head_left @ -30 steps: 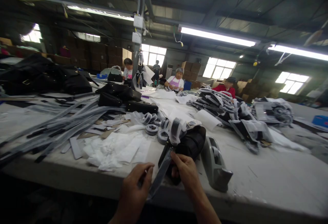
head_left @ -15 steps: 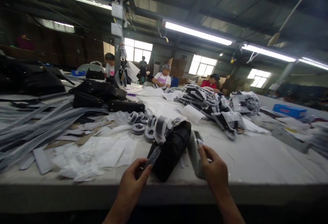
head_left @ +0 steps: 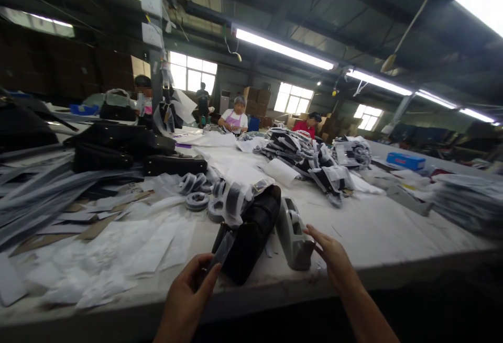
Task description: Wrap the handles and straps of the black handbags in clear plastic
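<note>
- Two bare hands at the near edge of one white-topped worktable [head_left: 361, 228], both forearms cut off below.
- Left hand [head_left: 187, 291]: thumb and fingers pinched on one film-wrapped strap [head_left: 223, 247], lower end hidden inside the grip, upper part against the near left side of one black handbag [head_left: 253, 235].
- Right hand [head_left: 333, 256]: fingers half bent at the right side of one grey tape dispenser [head_left: 293, 243]; impossible to tell whether gripping tape or merely touching.
- Handbag on the tabletop between both hands, tilted, just left of the dispenser; one white-wrapped handle [head_left: 236, 204] over its far end.
- To the left, thin white sheets [head_left: 94, 259], too crumpled to count.
- Just beyond, about five wrapped coils [head_left: 197, 201], overlapping, exact number uncertain.
- Farther left, long wrapped straps [head_left: 39, 191], uncountable, cut off by the border; behind, several black bags [head_left: 175, 165], merging darkly.
- Across the table, two piles of wrapped pieces [head_left: 291, 146], contents unclear; to the right, one blue box [head_left: 405, 161], lettering unreadable.
- In the background, four people [head_left: 234, 118], three partly hidden behind table goods; one pillar [head_left: 156, 65] with two socket boxes [head_left: 151, 1].
</note>
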`<state>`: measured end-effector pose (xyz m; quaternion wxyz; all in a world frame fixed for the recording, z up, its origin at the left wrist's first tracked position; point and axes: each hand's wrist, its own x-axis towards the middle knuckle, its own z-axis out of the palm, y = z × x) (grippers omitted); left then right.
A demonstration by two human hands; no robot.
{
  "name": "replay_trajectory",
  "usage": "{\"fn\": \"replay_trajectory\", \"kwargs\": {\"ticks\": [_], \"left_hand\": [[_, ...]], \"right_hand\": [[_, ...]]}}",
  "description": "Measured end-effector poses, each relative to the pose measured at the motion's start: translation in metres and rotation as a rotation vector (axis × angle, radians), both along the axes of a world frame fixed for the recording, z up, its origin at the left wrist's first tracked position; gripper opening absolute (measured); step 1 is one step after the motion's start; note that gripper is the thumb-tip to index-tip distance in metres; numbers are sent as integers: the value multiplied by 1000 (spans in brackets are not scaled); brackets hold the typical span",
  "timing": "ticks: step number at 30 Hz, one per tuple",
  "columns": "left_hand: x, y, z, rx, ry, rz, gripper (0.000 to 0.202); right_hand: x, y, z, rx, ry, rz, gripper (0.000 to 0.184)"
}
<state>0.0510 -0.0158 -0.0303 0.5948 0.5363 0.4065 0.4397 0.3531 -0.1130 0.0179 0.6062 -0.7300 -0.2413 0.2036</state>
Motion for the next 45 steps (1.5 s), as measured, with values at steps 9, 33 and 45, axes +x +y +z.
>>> {"fn": "replay_trajectory", "kwargs": {"ticks": [9,33,45], "left_hand": [[-2,4,-5,-19,53,-31,50],[-4,7,-7,163,29,-84,28],[-5,12,-2,-159,-131,-236,49]], "right_hand": [[-24,-34,-3,45,220,-6,47],[-175,64,5,-8,90,467,41],[-153,49,-2,43,292,738,38]]}}
